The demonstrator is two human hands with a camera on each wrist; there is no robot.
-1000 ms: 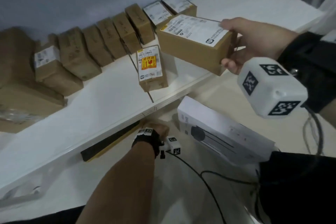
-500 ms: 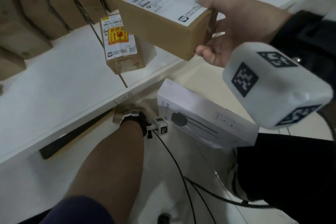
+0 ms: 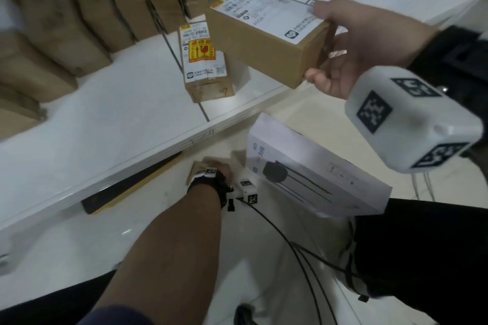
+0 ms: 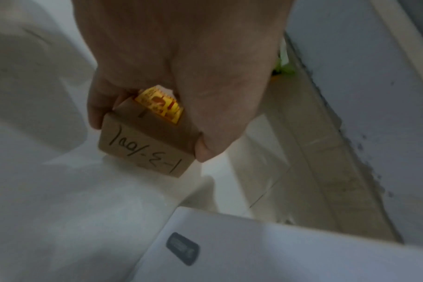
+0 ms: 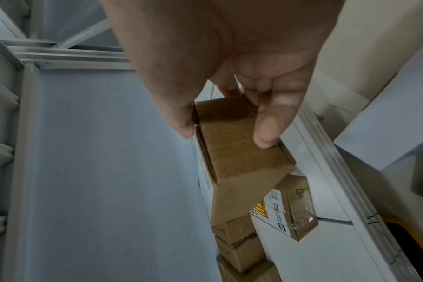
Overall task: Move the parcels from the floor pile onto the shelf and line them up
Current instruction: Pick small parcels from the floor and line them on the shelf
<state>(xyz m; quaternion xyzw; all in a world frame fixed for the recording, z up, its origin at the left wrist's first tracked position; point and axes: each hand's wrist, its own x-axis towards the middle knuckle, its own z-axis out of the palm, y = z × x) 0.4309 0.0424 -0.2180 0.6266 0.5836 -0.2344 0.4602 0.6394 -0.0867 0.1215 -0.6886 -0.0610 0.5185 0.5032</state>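
1. The box [image 3: 266,34] in the right hand [image 3: 361,45] is plain brown cardboard, oblong, with a white printed label covering its top; brown tape runs along its end face [image 5: 239,145].
2. That hand clamps the box's near end, thumb on the label, fingers [image 5: 268,126] curled under. The box hangs in the air over the front edge of the shelf [image 3: 111,124].
3. The left hand [image 4: 176,63] is down at the floor [image 3: 79,258], fingers and thumb wrapped round a small parcel [image 4: 147,145]: brown card, a yellow sticker on top, handwritten marks on its end.
4. On the smooth white shelf just beside the held box lies a parcel with a yellow-and-red sticker [image 3: 203,60], apart from the row [image 3: 105,8] of brown parcels standing side by side along the back.
5. A flat white carton [image 3: 314,174] printed with a dark round device lies tilted just right of the left hand, black cables [image 3: 290,245] trailing across the floor beside it.
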